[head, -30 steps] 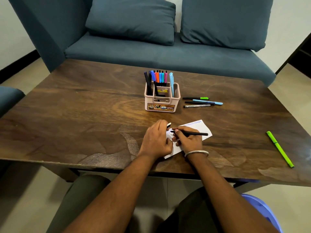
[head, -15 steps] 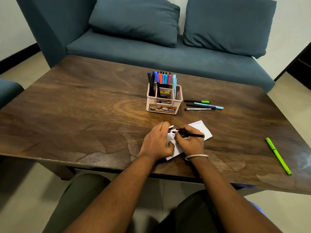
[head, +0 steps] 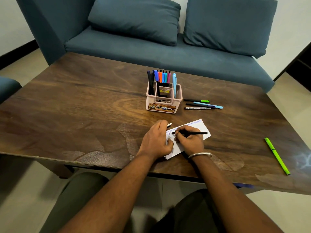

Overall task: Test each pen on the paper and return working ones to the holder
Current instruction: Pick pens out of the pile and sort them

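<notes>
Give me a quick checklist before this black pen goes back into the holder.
1. Right hand grips the black pen: ok.
2. Pen tip on the paper: ok.
3. Pen leaves a fresh mark: cannot tell.
4. Cap back on the pen: not ok; the left hand holds a small white-tipped piece, perhaps the cap.
5. Room in the pink pen holder: ok, the front compartment shows space.
6. Path to the holder free: ok.

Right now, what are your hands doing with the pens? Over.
Right hand grips black pen, tip on paper. Left hand pins paper, holding a white cap. Holder ahead, nothing in the way.
</notes>
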